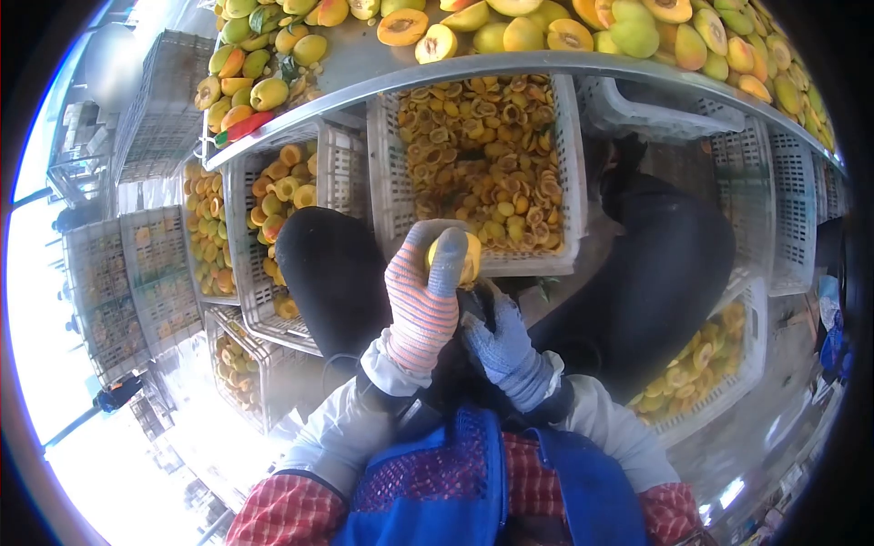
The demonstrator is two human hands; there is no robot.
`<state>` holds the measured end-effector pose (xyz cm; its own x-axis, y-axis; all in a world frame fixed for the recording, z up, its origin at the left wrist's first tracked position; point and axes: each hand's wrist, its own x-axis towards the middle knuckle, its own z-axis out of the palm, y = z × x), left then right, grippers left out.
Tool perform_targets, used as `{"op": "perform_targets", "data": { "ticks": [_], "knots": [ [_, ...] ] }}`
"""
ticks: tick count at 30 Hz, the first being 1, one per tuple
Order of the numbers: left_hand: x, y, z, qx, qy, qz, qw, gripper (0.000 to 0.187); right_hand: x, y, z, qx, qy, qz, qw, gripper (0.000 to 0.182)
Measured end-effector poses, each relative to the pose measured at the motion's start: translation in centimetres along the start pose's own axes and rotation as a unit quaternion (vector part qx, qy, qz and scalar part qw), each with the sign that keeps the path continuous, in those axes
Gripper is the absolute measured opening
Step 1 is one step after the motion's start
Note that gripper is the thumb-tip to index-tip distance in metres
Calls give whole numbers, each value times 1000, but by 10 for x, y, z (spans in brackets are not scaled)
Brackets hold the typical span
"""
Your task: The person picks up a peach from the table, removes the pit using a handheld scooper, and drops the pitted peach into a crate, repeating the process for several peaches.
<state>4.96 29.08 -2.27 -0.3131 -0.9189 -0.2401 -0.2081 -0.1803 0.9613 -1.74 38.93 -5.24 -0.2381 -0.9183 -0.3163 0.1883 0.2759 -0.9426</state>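
Note:
My left hand (423,296), in a pink-and-grey striped knit glove, is closed around a yellow peach (470,259); fingers and thumb cover much of the fruit. Just right of it and lower, my right hand (506,348) wears a grey-blue glove. Its fingers are curled around something dark, too hidden to name. Both hands are above my lap, at the near edge of a white plastic crate (569,173) filled with halved and cut peach pieces (482,155).
A metal table (364,68) with whole and halved peaches (523,35) spans the top. A red-and-green object (243,128) lies at its left edge. Fruit-filled crates stand left (238,196) and right (760,350) of my legs. Stacked crates (127,282) are at far left.

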Motion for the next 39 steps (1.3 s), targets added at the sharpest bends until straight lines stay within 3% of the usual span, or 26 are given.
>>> {"op": "perform_targets", "data": {
  "ticks": [4, 8, 13, 16, 22, 24, 26, 28, 31, 37, 39],
  "knots": [
    [2, 2, -3, 3, -34, -59, 998, 34, -3, 12, 0, 140, -37, 136, 980, 46],
    [6, 2, -7, -19, -52, -120, 991, 34, -1, 25, -4, 114, -66, 86, 988, 44],
    [5, 10, -7, -25, -63, -119, 991, 33, -3, 23, -6, 214, -85, 77, 970, 43],
    [8, 12, -10, -14, -94, -125, 988, 34, -3, 12, -11, 289, -117, 171, 935, 41],
    [17, 14, -21, 25, -158, -176, 971, 35, -1, 16, -8, 242, -138, 94, 956, 37],
    [17, 7, -19, 48, -140, -147, 978, 35, -4, 14, 3, 311, -60, 113, 942, 31],
    [11, 2, -16, 58, -124, -109, 985, 36, -6, 14, 2, 412, -83, 167, 892, 26],
    [9, -5, -16, 42, -130, -64, 988, 40, -5, 11, -10, 531, -204, 245, 785, 23],
    [11, -8, -19, 6, -174, -29, 984, 54, -4, 3, -5, 479, -180, 233, 827, 23],
    [24, -5, -25, -82, -221, -111, 965, 55, 6, -12, -9, 576, -262, 260, 729, 40],
    [24, -6, -27, -89, -230, -135, 960, 55, 6, -9, -6, 643, -296, 291, 644, 43]
  ]
}}
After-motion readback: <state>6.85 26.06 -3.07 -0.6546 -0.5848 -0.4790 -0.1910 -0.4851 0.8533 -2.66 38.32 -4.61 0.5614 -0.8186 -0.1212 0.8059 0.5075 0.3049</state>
